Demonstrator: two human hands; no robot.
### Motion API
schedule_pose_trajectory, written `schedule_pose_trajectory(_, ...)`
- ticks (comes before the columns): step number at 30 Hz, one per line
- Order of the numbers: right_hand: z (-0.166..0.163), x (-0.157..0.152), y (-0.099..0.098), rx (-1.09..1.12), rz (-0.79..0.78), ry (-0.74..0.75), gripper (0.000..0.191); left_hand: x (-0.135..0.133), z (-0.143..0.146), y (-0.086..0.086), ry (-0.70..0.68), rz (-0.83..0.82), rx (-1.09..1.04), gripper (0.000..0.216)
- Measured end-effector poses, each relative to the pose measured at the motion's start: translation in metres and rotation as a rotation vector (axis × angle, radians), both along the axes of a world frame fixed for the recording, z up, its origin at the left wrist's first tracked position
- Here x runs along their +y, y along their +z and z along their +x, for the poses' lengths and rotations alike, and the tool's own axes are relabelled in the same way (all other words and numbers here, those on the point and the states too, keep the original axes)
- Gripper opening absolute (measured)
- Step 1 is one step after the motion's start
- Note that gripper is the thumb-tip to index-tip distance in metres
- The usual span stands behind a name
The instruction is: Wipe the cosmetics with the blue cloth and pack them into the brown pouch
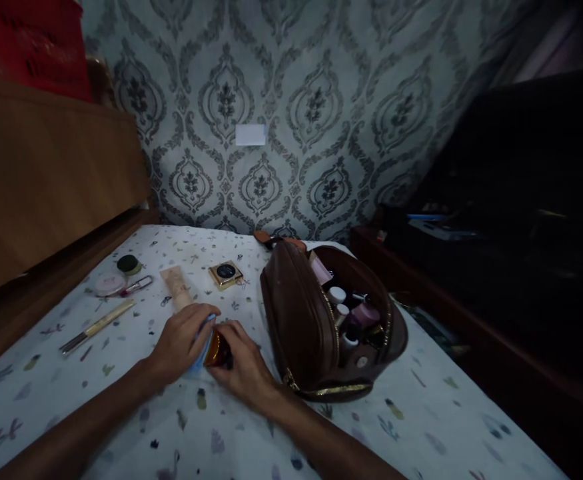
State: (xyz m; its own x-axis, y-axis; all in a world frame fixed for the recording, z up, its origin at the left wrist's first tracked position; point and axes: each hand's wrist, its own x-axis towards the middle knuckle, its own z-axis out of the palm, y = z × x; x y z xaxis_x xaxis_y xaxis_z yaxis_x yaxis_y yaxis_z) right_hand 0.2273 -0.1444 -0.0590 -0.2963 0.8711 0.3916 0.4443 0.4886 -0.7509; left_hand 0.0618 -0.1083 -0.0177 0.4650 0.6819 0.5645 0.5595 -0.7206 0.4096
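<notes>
My left hand (180, 339) is closed on a light blue cloth (201, 348), which looks soft and crumpled. Beside it, my right hand (247, 368) grips a small amber container (215, 347) whose side touches the cloth; its far end is hidden by my fingers. A beige squeeze tube (175, 285) lies just beyond my left hand. Past both hands sits a square gold compact (226, 273) with a dark round centre. To the right stands a brown toiletry bag (296, 323), unzipped, with several bottles and a pink item (365, 315) inside.
At left on the patterned sheet (251, 433) lie a dark-lidded jar (129, 265), a pale round compact (110, 285), a lip gloss tube (137, 285) and a slim gold tube (98, 325). A wooden cabinet (51, 180) borders the left. Patterned wallpaper (311, 100) rises behind.
</notes>
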Motion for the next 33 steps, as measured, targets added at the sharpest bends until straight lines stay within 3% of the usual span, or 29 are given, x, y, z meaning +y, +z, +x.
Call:
schedule_pose_trajectory(2, 0.000, -0.003, 0.000, -0.061, 0.023, 0.018, 0.047, -0.006, 0.003, 0.000, -0.049, 0.100, 0.020, 0.026)
schedule_pose_trajectory(5, 0.001, -0.007, -0.001, -0.185, 0.062, 0.045, 0.048, -0.010, 0.005, -0.001, -0.061, 0.074, 0.001, 0.025)
schedule_pose_trajectory(10, 0.001, -0.011, 0.001, -0.283, 0.121, 0.081, 0.054, -0.006, 0.004, 0.005, 0.054, -0.291, -0.130, 0.033)
schedule_pose_trajectory(15, 0.003, -0.009, 0.002, -0.092, 0.131, 0.117, 0.053, -0.003, 0.003, 0.014, 0.056, -0.628, -0.306, 0.045)
schedule_pose_trajectory(19, 0.004, -0.007, 0.002, 0.067, 0.063, 0.096, 0.058, -0.006, 0.007, 0.006, 0.107, -0.794, -0.459, 0.053)
schedule_pose_trajectory(21, 0.004, -0.005, 0.003, 0.120, 0.022, 0.061, 0.060, -0.007, 0.009, -0.002, 0.145, -0.768, -0.459, 0.053)
schedule_pose_trajectory(24, 0.004, -0.002, 0.005, 0.191, -0.001, -0.004, 0.052, -0.007, 0.009, -0.017, 0.213, -0.586, -0.368, 0.053)
schedule_pose_trajectory(29, 0.003, 0.002, 0.005, 0.235, -0.073, -0.076, 0.047, -0.005, 0.004, -0.032, 0.081, -0.252, -0.110, 0.057)
schedule_pose_trajectory(33, 0.005, -0.001, 0.007, 0.074, -0.165, -0.168, 0.041, -0.006, 0.003, -0.034, 0.029, -0.161, 0.068, 0.050)
